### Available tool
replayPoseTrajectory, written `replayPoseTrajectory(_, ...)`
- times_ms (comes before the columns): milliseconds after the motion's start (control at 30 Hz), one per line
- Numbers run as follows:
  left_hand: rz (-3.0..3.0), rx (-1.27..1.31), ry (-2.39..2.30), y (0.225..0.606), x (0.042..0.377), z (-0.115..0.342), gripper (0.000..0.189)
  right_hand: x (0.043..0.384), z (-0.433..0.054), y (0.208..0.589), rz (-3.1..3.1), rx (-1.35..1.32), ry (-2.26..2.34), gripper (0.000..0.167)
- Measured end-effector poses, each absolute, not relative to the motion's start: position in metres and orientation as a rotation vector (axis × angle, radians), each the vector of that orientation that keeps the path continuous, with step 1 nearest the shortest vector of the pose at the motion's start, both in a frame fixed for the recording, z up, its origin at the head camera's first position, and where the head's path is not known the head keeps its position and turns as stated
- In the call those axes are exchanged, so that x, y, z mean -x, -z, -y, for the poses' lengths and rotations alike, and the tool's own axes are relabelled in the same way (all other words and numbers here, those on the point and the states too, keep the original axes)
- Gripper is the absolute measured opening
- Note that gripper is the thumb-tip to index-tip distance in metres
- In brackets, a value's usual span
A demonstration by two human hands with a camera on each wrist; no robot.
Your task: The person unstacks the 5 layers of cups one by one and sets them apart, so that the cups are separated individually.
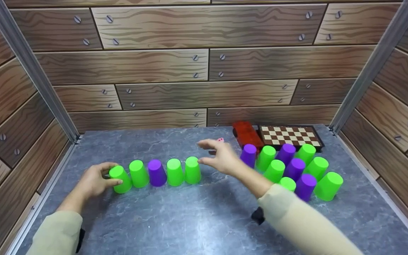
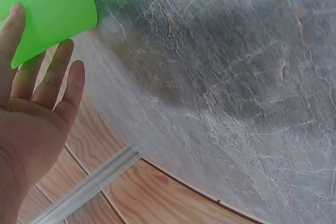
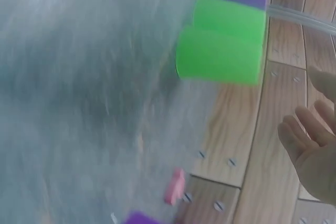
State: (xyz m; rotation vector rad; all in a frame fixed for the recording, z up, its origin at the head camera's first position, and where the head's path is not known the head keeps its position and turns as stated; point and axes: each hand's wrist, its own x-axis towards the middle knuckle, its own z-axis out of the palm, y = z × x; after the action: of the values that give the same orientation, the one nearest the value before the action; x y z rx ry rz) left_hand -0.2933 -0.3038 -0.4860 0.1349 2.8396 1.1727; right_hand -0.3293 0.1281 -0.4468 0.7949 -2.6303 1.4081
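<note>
An upside-down green cup (image 1: 121, 180) stands at the left end of a row, leaning slightly in the head view. My left hand (image 1: 92, 182) holds it, thumb on the near side and fingers on the far side; the left wrist view shows this green cup (image 2: 60, 17) between them. Along the row to its right come another green cup (image 1: 139, 174), a purple cup (image 1: 157, 173) and two more green cups (image 1: 175, 173). Beyond the row's right end, my right hand (image 1: 223, 157) hovers with fingers spread and nothing in its grasp. It appears apart from the last green cup (image 3: 220, 56).
At the right, several upside-down green and purple cups (image 1: 295, 168) stand grouped closely. Behind them lie a chessboard (image 1: 289, 134) and a red toy car (image 1: 247, 134). A small pink object (image 3: 175, 186) lies near the back. Wood-patterned walls (image 1: 161, 67) enclose the grey table (image 1: 175, 219).
</note>
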Motion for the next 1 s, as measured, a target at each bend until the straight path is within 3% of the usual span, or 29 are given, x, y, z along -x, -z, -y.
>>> replayPoseTrajectory(467, -2.824, -0.138, -1.196, 0.486, 0.292, 0.303, 0.059, 0.322, -0.091, 0.507, 2.460, -0.517, -1.645, 0.065)
replayPoseTrajectory(1000, -2.819, -0.129, -1.201, 0.485, 0.292, 0.303, 0.063, 0.318, -0.080, 0.526, 2.542, -0.434, -1.638, 0.062)
